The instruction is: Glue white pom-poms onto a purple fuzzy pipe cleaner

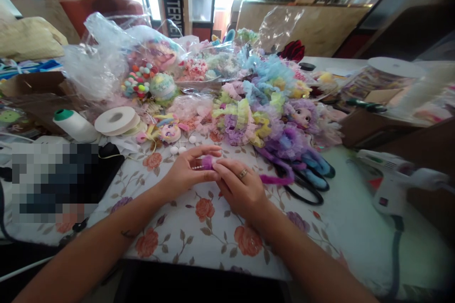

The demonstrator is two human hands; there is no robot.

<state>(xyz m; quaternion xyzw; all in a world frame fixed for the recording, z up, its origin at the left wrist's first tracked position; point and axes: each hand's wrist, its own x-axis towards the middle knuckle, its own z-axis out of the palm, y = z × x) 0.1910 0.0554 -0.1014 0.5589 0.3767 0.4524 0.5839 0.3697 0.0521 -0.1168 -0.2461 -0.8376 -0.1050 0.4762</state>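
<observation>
Landmark: ruffle pile (245,120), mid-table; sides as the wearer sees them. Flowered tablecloth (188,227) spreads on the near side of the pile. Both hands above it, just nearer than the pile and slightly to its left.

Right hand (243,184): fingers together and bent, ring (243,173) on one; fingertips closed on the near end of a purple tuft (207,162). Left hand (190,168): curved in a part-open C, thumb and fingers apart around the tuft; cannot tell whether they press on it. White bead string (197,167) runs from tuft toward left palm.

Right of and nearer than pile: black band (307,197) in a loop; purple fuzzy strip (277,179) beside it. Well to the right: glue gun (386,180), pale, nozzle end blurred.

Left of pile: face charm (170,132), closest; then white spool (117,120); then thread cone (76,125) with green top, leaning.

At pile's right edge: doll face (301,114), lilac hair. Beyond pile, to left: pompom cluster (138,80), clear plastic bag (103,52) behind. Beyond, to right: dark red flower (293,50). Farthest, beyond and left: lettered sign (170,0).
</observation>
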